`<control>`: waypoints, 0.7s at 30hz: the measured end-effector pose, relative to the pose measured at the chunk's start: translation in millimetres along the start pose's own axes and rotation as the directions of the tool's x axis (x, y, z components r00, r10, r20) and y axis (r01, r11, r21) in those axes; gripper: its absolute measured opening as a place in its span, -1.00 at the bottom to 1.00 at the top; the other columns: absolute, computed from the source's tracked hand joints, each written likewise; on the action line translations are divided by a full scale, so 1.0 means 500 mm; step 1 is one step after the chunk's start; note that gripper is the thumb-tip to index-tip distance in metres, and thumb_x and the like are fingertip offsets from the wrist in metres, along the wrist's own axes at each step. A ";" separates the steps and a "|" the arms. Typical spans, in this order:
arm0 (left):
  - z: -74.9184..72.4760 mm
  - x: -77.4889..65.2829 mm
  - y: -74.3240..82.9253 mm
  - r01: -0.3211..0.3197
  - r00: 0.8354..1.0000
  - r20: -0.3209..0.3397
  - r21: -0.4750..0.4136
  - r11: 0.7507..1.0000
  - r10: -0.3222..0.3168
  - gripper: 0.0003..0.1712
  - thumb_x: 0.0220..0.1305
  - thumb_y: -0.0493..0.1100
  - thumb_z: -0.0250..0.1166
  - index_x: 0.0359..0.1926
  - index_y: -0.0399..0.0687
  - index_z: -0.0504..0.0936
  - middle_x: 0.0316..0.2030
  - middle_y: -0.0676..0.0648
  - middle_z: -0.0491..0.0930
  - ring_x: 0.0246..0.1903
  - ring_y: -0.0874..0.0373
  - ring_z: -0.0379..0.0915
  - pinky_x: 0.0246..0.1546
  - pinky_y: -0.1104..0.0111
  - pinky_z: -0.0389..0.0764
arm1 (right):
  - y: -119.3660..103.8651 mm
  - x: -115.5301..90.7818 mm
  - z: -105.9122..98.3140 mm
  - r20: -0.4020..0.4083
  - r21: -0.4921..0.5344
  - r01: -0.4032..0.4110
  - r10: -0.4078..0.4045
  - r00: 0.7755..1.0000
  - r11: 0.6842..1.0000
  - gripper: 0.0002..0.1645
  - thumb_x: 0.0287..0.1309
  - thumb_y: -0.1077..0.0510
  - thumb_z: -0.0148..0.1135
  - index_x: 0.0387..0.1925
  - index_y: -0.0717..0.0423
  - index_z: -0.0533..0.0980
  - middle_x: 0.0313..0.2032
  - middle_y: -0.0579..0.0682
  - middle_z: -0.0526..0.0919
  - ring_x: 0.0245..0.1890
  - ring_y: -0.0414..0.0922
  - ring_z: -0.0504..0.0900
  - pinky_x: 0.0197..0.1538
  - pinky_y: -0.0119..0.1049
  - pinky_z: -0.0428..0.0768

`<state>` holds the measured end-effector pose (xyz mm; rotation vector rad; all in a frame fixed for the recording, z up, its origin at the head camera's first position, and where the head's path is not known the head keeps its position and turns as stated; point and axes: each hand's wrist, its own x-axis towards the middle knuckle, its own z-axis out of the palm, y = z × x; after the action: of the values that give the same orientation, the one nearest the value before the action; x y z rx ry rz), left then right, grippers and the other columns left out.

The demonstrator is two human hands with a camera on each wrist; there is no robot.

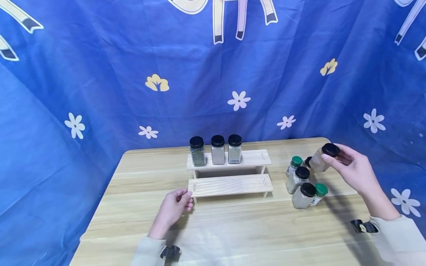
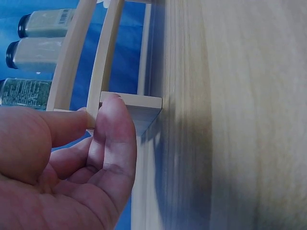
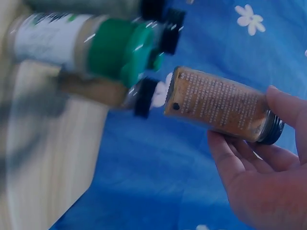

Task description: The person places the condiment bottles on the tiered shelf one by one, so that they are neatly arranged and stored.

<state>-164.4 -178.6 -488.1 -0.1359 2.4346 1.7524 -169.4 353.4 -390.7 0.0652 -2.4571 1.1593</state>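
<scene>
My right hand grips a spice jar near its black lid, tilted above the right side of the table. The right wrist view shows orange-brown contents through the printed spice jar. My left hand pinches the left front corner of the lower shelf of a pale wooden two-step rack, thumb on top in the left wrist view. On the upper shelf stand three black-capped jars: a green herb jar and two paler jars, one of them a whitish jar.
Below the held jar several jars cluster on the table, among them a green-capped jar, another green-capped jar and a black-capped jar. A blue patterned cloth hangs behind the table.
</scene>
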 end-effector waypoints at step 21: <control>-0.003 0.002 -0.001 -0.004 1.000 0.013 -0.015 1.000 0.004 -0.70 0.58 -0.25 0.18 0.09 -0.45 0.62 -0.29 -0.27 0.71 -0.35 0.07 0.68 -0.29 0.34 0.87 | -0.150 0.063 0.178 0.105 0.161 0.051 -0.069 0.992 0.986 -0.50 0.31 0.11 0.47 0.22 0.19 0.62 0.04 0.22 0.78 -0.12 -0.60 0.65 0.02 -0.79 0.63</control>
<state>-165.2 -180.1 -488.5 -0.1210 2.4150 1.7672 -213.3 242.0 -373.9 0.2548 -2.4345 1.3550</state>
